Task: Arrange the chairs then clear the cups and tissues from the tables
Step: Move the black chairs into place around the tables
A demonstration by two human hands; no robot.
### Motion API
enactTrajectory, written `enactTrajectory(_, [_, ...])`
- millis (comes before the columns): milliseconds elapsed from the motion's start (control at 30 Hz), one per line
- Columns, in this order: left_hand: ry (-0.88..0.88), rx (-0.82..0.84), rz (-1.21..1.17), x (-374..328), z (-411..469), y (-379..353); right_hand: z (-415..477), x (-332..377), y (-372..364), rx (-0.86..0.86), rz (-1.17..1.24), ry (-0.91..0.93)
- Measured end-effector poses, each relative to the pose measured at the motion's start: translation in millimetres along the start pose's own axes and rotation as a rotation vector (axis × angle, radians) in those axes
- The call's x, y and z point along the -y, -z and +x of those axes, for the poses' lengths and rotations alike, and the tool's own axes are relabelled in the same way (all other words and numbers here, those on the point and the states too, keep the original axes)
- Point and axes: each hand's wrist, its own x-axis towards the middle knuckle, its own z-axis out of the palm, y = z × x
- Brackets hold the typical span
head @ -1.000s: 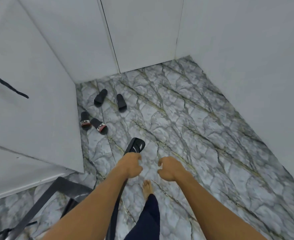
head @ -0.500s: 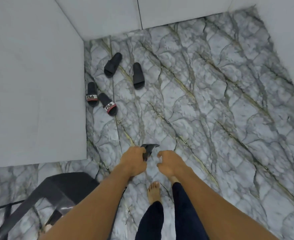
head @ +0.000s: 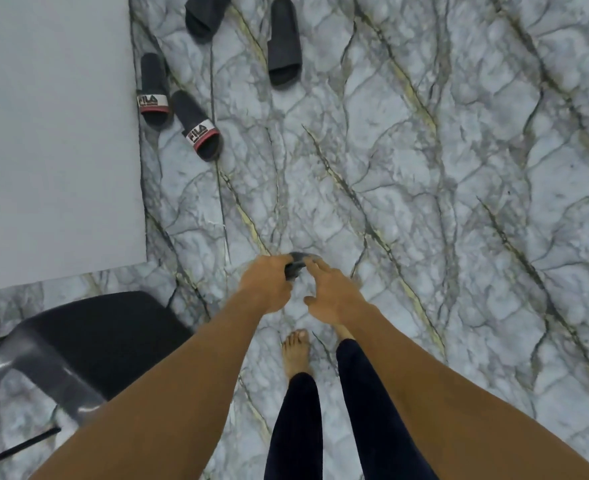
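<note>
A black plastic chair [head: 95, 337] stands at the lower left, its glossy edge toward the frame's left side. My left hand [head: 265, 285] is closed on a small dark rounded piece [head: 295, 265] held out in front of me; my hand and arm hide most of it, so I cannot tell what it belongs to. My right hand [head: 331, 296] is beside it with fingers apart, the fingertips touching the dark piece. No cups, tissues or tables are in view.
A white panel [head: 54, 133] fills the upper left. Two black slides with white logo bands [head: 201, 129] lie beside it, and two plain black slides [head: 283, 43] lie farther off. Grey marble floor [head: 459, 202] spreads to the right. My bare foot [head: 296, 351] is below my hands.
The view has tilted down and moved forward, so the slides and panel now sit higher and closer. The dark piece shows less beyond my left hand. My right hand has reached in to touch it.
</note>
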Motion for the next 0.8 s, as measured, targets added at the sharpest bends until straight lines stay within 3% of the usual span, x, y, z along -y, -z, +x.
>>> enactTrajectory(233, [0.001, -0.071, -0.018, 0.8, -5.4, 7.7, 10.7, 4.1, 2.0, -0.004, -0.052, 0.063])
enactTrajectory(400, [0.006, -0.099, -0.151, 26.4, -82.1, 52.2, -13.5, 28.1, 24.0, 0.006, -0.012, 0.12])
enactTrajectory(600, [0.049, -0.221, -0.407, 64.5, -250.3, 147.8, -72.1, 135.1, 60.4, 0.022, -0.088, 0.433])
enactTrajectory(800, [0.191, -0.519, -0.676, 126.0, -418.7, 182.7, -135.1, 292.3, 69.3, -0.311, -0.211, 0.743])
